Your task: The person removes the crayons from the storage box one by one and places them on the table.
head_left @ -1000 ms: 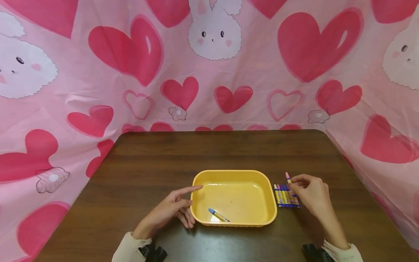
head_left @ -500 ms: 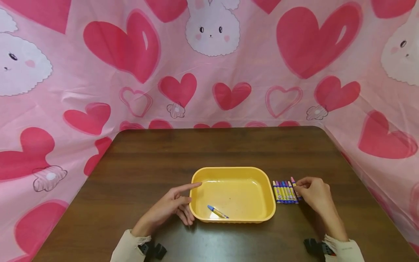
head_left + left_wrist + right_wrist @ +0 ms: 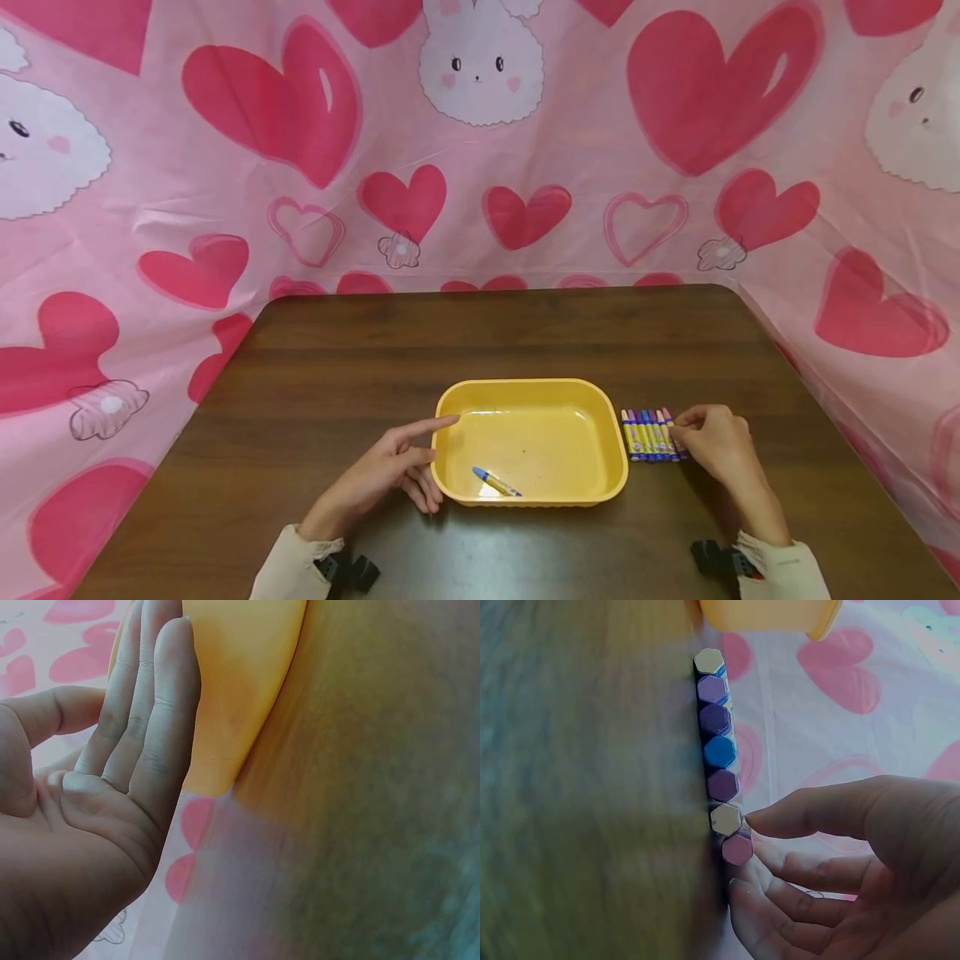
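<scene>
A yellow plastic tray [image 3: 525,502] stands on the table. Against its left side rests my left hand [image 3: 390,471], index finger extended over the rim and the other fingers along the outer wall. Inside the tray lies one blue-tipped crayon [image 3: 497,482]. To the right of the tray, several crayons [image 3: 643,437] form a tight side-by-side row. At the row's right end, my right hand [image 3: 716,442] pinches a pink crayon [image 3: 737,850] between thumb and fingers. In the right wrist view this crayon sits beside a cream crayon [image 3: 726,819], slightly out of line.
The brown wooden table [image 3: 480,333] extends around the tray and crayons. Behind and at both sides hangs a pink cloth [image 3: 480,200] with hearts and rabbits. Black wrist cameras are strapped at both cuffs.
My right hand has lowered the pink crayon from above the row to its right end, beside the others. My left hand stays at the tray. The head view has shifted slightly.
</scene>
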Available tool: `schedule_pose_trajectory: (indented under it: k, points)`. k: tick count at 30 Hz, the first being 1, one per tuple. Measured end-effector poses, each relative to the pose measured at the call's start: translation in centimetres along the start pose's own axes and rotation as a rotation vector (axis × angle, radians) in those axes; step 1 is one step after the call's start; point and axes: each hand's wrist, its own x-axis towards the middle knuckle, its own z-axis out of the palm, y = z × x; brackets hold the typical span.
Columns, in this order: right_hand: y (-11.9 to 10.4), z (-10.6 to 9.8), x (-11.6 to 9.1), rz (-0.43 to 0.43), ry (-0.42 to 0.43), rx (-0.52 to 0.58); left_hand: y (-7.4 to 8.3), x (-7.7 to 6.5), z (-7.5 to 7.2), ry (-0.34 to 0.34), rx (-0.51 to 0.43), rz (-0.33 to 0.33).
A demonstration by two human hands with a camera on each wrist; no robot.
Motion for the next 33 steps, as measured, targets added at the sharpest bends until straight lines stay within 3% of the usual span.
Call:
schedule_pose_trajectory:
  k: [18,29,33]
  points:
    - [-0.09,-0.53,-0.05,0.027,-0.037,-0.012,0.05,-0.03,0.08,0.004,0.006,0.004]
    - [-0.09,-0.11,-0.08,0.0,-0.002,-0.001,-0.07,-0.1,-0.02,-0.004,0.003,0.015]
    - [-0.11,-0.03,-0.22,-0.025,0.047,0.002,0.0,-0.04,0.05,0.0,0.001,0.007]
